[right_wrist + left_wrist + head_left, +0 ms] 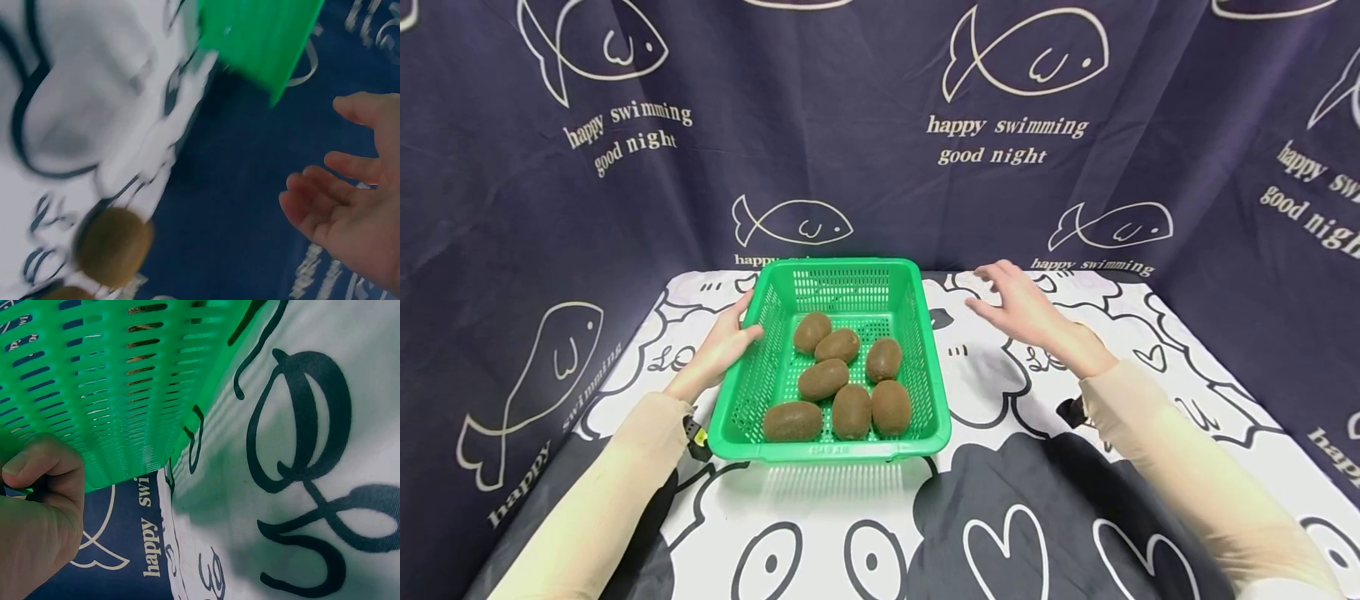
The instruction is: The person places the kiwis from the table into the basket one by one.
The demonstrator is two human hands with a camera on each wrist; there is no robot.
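Note:
A green plastic basket [831, 452] with slotted walls stands on the patterned cloth, holding several brown kiwis [823, 380]. My left hand [724, 340] is at the basket's left side, gripping the rim with the thumb at its top edge. In the left wrist view, the bent thumb and fingers [47, 465] lie against the slotted wall. My right hand [1018, 304] is raised to the right of the basket, fingers spread and loosely bent, holding nothing. In the right wrist view, the palm and fingers [350, 194] are apart from the basket's wall [259, 37].
In the right wrist view, a blurred kiwi [112, 247] lies on the cloth outside the basket, with part of another below it. From the head, my right wrist mostly covers that spot. A dark blue fish-print curtain [880, 167] hangs behind the table [992, 375].

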